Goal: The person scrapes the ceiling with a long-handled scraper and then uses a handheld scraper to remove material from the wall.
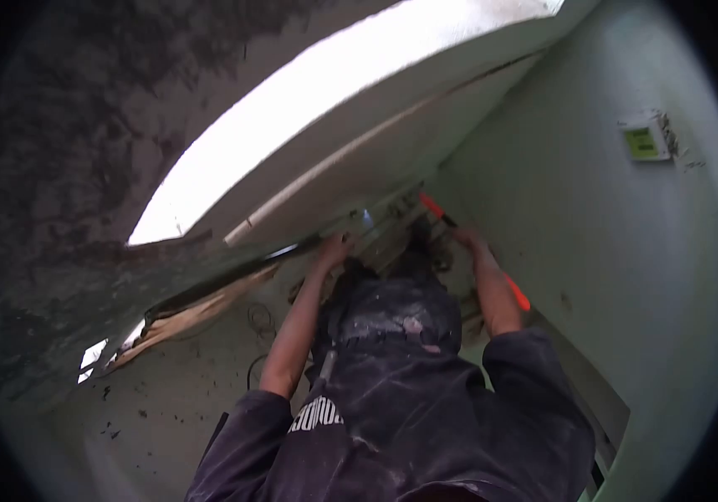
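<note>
1. Right of centre in the frame: right hand point(465, 238) clenched around the dark middle of an orange-and-black tool point(432, 206); one orange end points up and left, more orange shows beyond the forearm
2. Handling, judged: tool stiff, moderate weight, not fragile; dust could make it slip. Best hold: the dark section, already in the palm
3. Centre: left hand point(336, 250), fingers curled beside the end of a dark strip point(279, 253); cannot tell whether it grips
4. Left of centre: splintered brown edge point(200, 316) below the strip. Lower left: pale surface point(166, 402) with dark crumbs; loops of thin cable point(260, 317) nearby
5. Room: bright curved opening point(292, 105) from upper left to top; pale green wall point(559, 192) at right, bearing a white box point(648, 142) with green face
</note>
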A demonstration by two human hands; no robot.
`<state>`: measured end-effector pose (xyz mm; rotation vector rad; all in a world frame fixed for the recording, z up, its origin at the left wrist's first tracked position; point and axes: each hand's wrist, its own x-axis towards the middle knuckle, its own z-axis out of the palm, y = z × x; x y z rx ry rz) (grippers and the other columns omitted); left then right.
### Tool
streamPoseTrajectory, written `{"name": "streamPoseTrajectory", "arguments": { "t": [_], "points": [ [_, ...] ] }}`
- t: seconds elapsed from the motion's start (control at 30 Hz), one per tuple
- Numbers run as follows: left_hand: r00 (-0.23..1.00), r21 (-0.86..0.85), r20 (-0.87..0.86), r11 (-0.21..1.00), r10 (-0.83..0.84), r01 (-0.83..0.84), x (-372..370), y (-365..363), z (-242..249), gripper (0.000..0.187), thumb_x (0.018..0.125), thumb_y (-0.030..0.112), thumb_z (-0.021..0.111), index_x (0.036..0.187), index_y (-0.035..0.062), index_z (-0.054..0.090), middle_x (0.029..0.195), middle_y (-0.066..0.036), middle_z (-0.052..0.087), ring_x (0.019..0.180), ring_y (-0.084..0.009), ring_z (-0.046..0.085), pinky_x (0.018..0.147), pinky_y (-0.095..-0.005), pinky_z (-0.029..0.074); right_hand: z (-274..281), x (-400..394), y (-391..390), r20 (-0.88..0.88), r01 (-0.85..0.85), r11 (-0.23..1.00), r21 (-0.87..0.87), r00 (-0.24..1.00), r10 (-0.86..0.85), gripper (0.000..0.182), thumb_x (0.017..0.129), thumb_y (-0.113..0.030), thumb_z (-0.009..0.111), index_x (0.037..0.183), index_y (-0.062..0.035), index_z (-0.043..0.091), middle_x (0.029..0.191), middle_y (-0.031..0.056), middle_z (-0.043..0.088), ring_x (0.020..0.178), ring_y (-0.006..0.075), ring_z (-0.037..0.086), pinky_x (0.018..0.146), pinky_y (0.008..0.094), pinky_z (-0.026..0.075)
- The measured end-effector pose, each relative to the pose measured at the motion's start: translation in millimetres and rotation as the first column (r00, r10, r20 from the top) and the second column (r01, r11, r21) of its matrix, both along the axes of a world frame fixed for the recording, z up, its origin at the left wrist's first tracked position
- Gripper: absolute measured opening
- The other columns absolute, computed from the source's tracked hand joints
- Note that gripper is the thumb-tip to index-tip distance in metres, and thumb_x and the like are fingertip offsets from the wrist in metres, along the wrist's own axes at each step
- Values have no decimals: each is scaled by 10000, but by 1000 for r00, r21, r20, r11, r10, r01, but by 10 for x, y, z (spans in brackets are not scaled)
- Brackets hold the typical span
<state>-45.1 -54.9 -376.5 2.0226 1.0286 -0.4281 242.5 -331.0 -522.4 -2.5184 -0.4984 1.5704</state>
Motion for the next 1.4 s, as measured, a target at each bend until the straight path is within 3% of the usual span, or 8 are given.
{"name": "streamPoseTrajectory", "arguments": {
  "t": [0.33, 0.4, 0.5, 0.57, 0.63, 0.87, 1.1, 1.4],
  "points": [
    [987, -55, -136, 994, 84, -92, -1025, 105, -628, 455, 839, 414, 586, 1061, 18, 617, 1001, -223, 667, 938, -387, 645, 825, -451, 500, 618, -301, -155, 9, 142, 989, -46, 990, -142, 541, 815, -444, 577, 1053, 38, 634, 869, 179, 669, 800, 290, 680, 705, 437, 523],
    [943, -144, -310, 974, 124, -176, -1331, 197, -777, 417, 845, 383, 583, 1064, 30, 625, 956, -196, 685, 862, -344, 675, 786, -427, 520, 639, -295, -429, 29, 155, 982, -110, 988, -152, 536, 816, -447, 582, 1038, 37, 639, 853, 180, 672, 780, 290, 680, 683, 430, 522],
    [928, -178, -266, 932, 262, -314, -1557, 212, -367, 363, 853, 345, 582, 1049, 43, 631, 888, -167, 695, 778, -284, 692, 729, -404, 535, 487, -339, -885, 7, -39, 994, -100, 999, 40, 513, 816, -441, 606, 1001, 35, 658, 793, 171, 668, 737, 288, 681, 635, 407, 525],
    [920, -145, -278, 934, 277, -325, -1729, 279, -419, 334, 866, 336, 580, 1028, 48, 630, 840, -139, 697, 738, -241, 693, 687, -382, 542, 875, -473, -959, 125, 64, 992, -112, 991, -50, 478, 823, -494, 638, 760, -21, 672, 637, 86, 623, 552, 202, 597, 508, 364, 462],
    [909, -158, -253, 912, 332, -378, -1790, 281, -358, 331, 873, 342, 578, 1018, 49, 630, 829, -131, 694, 718, -227, 689, 669, -371, 542, 1043, -546, -1090, 89, 146, 957, -251, 988, -128, 454, 822, -491, 647, 705, -52, 656, 565, 49, 586, 465, 165, 556, 430, 336, 423],
    [889, -165, -221, 884, 400, -438, -1787, 308, -285, 333, 898, 341, 571, 994, 26, 614, 773, -112, 671, 639, -197, 660, 616, -346, 536, 1504, -972, -1524, 58, 299, 907, -298, 954, -296, 434, 833, -451, 642, 755, -24, 657, 611, 53, 589, 480, 163, 533, 487, 332, 437],
    [870, -276, -60, 830, 489, -485, -1764, 275, -444, 336, 890, 318, 590, 978, -5, 612, 770, -114, 665, 601, -185, 637, 574, -343, 523, 1291, -1410, -1475, -39, 540, 798, -267, 822, -569, 406, 851, -427, 625, 792, -25, 620, 593, 33, 526, 457, 142, 488, 431, 328, 393],
    [891, -224, -191, 866, 411, -447, -1833, 304, -95, 365, 884, 345, 591, 1029, 11, 624, 842, -142, 678, 688, -229, 663, 677, -374, 527, 1204, -1482, -1156, 18, 461, 873, -159, 885, -464, 404, 839, -431, 631, 802, -29, 640, 624, 46, 578, 483, 163, 547, 445, 333, 420]
  ]
}}
